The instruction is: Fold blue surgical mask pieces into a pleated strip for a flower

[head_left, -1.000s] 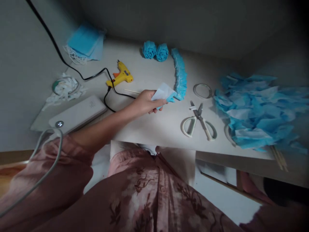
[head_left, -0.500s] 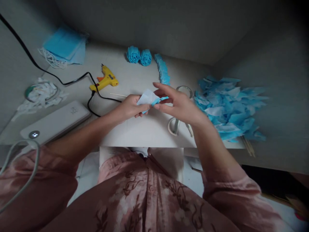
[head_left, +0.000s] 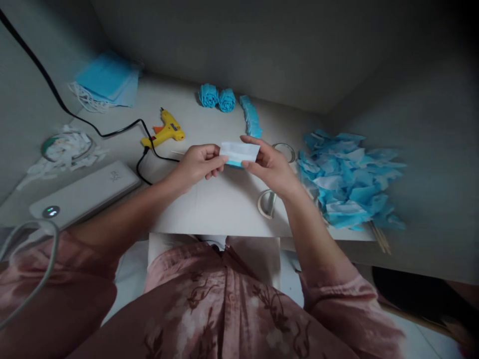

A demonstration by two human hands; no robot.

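Observation:
Between my two hands a small piece of blue-and-white mask fabric (head_left: 239, 151) is stretched out, its white side up and a blue strip along the edge near me. My left hand (head_left: 204, 163) pinches its left end between thumb and fingers. At the right end, my right hand (head_left: 271, 164) grips it with the thumb on top and the index finger behind. Just past my right hand lie scissors (head_left: 266, 204), partly hidden by my arm. A curved row of folded blue pieces (head_left: 250, 117) and two blue fabric roses (head_left: 217, 97) sit beyond my hands.
A yellow glue gun (head_left: 166, 129) with a black cord lies left of centre. Blue masks (head_left: 107, 80) are stacked at the back left, above white scraps (head_left: 67, 149) and a white power bank (head_left: 88, 192). Loose blue fabric pieces (head_left: 348, 179) heap up on the right, over thin sticks (head_left: 380, 238).
The fabric piece, angled and partly folded before, is now held flat and level between both hands. My right hand has turned and taken its right end. The view has shifted slightly.

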